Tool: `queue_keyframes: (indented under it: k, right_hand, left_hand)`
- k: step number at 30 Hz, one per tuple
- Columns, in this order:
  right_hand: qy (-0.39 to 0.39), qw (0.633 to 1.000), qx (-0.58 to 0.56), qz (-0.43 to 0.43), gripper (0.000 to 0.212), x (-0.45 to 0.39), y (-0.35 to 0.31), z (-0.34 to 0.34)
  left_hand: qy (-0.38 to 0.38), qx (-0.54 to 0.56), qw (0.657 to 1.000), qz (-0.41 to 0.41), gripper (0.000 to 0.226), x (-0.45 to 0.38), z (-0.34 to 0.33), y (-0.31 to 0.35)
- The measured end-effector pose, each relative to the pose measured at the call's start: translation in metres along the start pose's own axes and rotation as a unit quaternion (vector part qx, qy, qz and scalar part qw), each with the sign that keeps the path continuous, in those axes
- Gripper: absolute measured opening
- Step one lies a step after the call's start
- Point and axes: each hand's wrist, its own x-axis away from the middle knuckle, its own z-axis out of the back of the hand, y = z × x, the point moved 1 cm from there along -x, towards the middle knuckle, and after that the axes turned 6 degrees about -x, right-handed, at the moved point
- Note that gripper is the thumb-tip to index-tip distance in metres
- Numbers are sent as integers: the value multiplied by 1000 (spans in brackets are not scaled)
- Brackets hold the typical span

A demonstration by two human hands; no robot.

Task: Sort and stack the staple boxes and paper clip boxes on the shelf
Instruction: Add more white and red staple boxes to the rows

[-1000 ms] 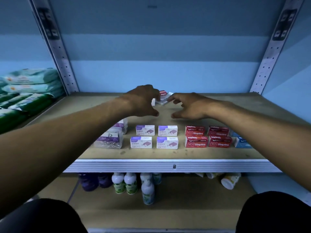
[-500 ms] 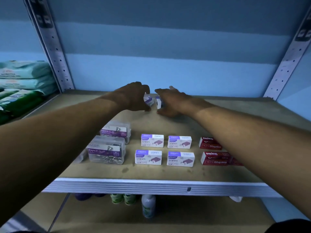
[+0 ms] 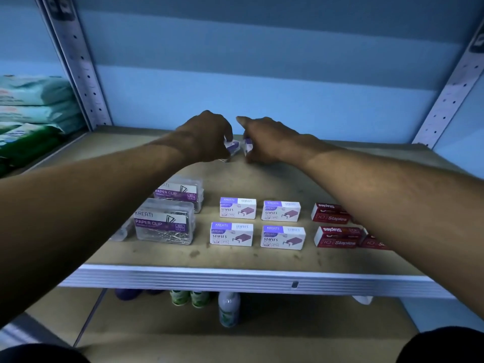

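A small purple staple box (image 3: 232, 147) is pinched by the left hand (image 3: 207, 137) and another (image 3: 247, 145) by the right hand (image 3: 267, 138); being judged light, rigid cardboard, each is best held across its long sides.

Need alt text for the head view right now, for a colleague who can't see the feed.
Both hands reach to the back of the shelf: the left hand and right hand each grip a small purple-and-white box. Nearer the front sit two clear paper clip boxes, four purple staple boxes and red staple boxes.
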Motion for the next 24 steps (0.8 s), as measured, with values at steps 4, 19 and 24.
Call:
queue_keyframes:
  k: [4, 19, 24]
  right_hand:
    - [10, 998, -56, 15, 68, 17, 6, 13]
    - [-73, 992, -102, 4, 70, 91, 37, 42]
    - [-91, 993, -76, -1, 53, 102, 43, 39]
  left_hand:
    - [5, -1, 1000, -1, 27, 6, 8, 8]
    - [-142, -112, 982, -49, 32, 27, 35, 44]
    - [-176, -143, 971, -79, 26, 24, 37, 60]
